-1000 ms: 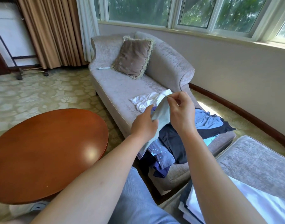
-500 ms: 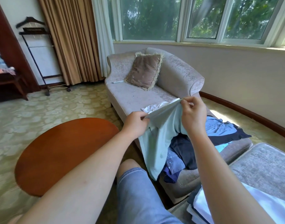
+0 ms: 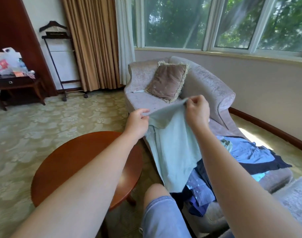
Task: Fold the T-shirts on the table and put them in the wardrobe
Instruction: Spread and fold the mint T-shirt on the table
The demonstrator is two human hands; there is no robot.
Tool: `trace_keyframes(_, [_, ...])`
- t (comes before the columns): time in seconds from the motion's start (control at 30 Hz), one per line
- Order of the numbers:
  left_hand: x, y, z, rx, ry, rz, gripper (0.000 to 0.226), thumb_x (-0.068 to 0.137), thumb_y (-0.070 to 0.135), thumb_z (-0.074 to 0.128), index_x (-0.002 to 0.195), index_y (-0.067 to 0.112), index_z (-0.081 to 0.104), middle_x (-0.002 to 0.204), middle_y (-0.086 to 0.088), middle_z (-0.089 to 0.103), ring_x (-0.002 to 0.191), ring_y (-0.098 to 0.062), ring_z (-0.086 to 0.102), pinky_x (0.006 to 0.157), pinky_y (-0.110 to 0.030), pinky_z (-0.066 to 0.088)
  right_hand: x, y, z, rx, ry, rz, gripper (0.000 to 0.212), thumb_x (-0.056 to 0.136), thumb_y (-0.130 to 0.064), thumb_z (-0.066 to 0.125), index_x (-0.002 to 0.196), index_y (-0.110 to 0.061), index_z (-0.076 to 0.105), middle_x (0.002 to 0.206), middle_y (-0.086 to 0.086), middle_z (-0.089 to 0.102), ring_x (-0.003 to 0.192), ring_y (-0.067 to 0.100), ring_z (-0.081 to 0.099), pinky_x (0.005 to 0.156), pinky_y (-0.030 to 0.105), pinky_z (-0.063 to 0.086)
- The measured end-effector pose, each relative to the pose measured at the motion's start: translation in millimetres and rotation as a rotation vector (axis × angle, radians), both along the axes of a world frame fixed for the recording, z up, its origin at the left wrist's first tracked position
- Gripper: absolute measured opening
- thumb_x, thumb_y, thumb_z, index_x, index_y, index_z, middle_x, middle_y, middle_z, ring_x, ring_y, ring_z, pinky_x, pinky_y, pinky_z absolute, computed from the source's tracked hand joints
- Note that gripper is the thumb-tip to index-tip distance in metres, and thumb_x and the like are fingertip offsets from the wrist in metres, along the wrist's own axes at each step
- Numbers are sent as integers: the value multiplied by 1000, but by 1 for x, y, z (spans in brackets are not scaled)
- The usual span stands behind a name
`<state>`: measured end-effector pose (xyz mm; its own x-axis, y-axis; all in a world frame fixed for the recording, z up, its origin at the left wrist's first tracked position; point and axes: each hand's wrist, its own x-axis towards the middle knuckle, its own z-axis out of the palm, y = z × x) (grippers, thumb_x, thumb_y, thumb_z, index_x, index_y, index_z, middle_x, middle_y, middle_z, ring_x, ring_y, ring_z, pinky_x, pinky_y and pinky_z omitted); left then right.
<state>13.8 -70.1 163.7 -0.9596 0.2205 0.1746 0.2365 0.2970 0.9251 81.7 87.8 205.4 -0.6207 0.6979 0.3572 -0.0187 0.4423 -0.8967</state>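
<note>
Fingertips of my left hand (image 3: pixel 138 122) and right hand (image 3: pixel 197 114) pinch the pale T-shirt (image 3: pixel 172 148) by its top edge at frame centre. It hangs toward the clothes pile (image 3: pixel 249 157), lower right. Such thin pinches could slip, or the hem could snag the pile.

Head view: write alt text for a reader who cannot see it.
The left hand and right hand pinch the top edge of a pale green T-shirt, which hangs before a sofa bearing a pile of clothes. A round table stands to the left.
</note>
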Motion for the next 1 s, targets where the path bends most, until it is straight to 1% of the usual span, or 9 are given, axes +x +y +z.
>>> trace_keyframes(0.2, [-66, -106, 77, 182, 166, 272, 32, 98, 6, 47, 124, 16, 61, 111, -9, 66, 90, -22, 64, 78, -34, 54, -117, -113, 98, 242, 185, 394, 6, 96, -14, 52, 94, -12, 57, 92, -2, 58, 87, 12, 51, 72, 24, 36])
trace_keyframes(0.37, [-82, -228, 77, 115, 175, 487, 32, 97, 9, 48, 123, 26, 55, 112, -9, 64, 97, -29, 65, 86, -41, 55, -199, -225, 117, 338, 79, 726, 8, 94, -8, 51, 90, -11, 58, 86, 0, 58, 75, 7, 51, 63, 15, 38])
trace_keyframes(0.43, [-84, -272, 47, 33, 55, 531, 36, 97, 13, 52, 130, 27, 50, 104, -5, 63, 92, -28, 65, 87, -45, 55, -222, -257, 77, 364, -31, 850, 14, 91, -4, 56, 105, -4, 60, 103, 12, 61, 85, 7, 55, 81, 16, 45])
trace_keyframes(0.5, [-87, -309, 7, -66, -110, 557, 45, 97, 12, 54, 139, 24, 43, 99, -5, 62, 78, -26, 62, 80, -45, 55, -230, -281, 13, 454, -223, 919, 55, 90, -6, 62, 141, 2, 43, 143, 24, 43, 128, 24, 46, 111, 27, 32])
trace_keyframes(0.53, [-87, -322, -13, -117, -194, 551, 51, 96, 10, 54, 143, 22, 39, 99, -7, 61, 73, -25, 60, 75, -43, 54, -226, -288, -24, 484, -335, 941, 64, 90, -10, 63, 147, -1, 35, 150, 22, 35, 138, 27, 37, 114, 27, 26])
trace_keyframes(0.67, [-85, -349, -94, -232, -502, 517, 59, 96, -1, 45, 151, 14, 28, 107, -7, 52, 85, -26, 54, 71, -36, 43, -191, -292, -148, 606, -749, 998, 30, 95, -13, 52, 119, -3, 66, 127, 17, 62, 120, 30, 56, 96, 30, 44])
trace_keyframes(0.73, [-87, -356, -129, -268, -555, 536, 58, 95, 0, 41, 150, 15, 30, 112, -15, 57, 87, -29, 56, 71, -37, 45, -172, -292, -188, 539, -871, 1013, 27, 95, -12, 48, 109, -2, 69, 114, 17, 66, 109, 32, 60, 87, 30, 48])
trace_keyframes(0.9, [-93, -358, -180, -296, -554, 543, 54, 92, 3, 43, 145, 17, 38, 120, -14, 60, 94, -29, 61, 69, -33, 47, -128, -297, -245, 614, -889, 1182, 21, 91, -16, 56, 97, -7, 74, 100, 11, 71, 97, 27, 64, 76, 31, 49])
trace_keyframes(1.0, [-94, -355, -194, -298, -526, 541, 51, 91, 4, 41, 139, 20, 46, 114, -9, 61, 95, -27, 60, 70, -32, 50, -111, -296, -261, 768, -856, 1276, 30, 85, -36, 70, 107, -17, 72, 112, -1, 66, 106, 19, 60, 91, 31, 47])
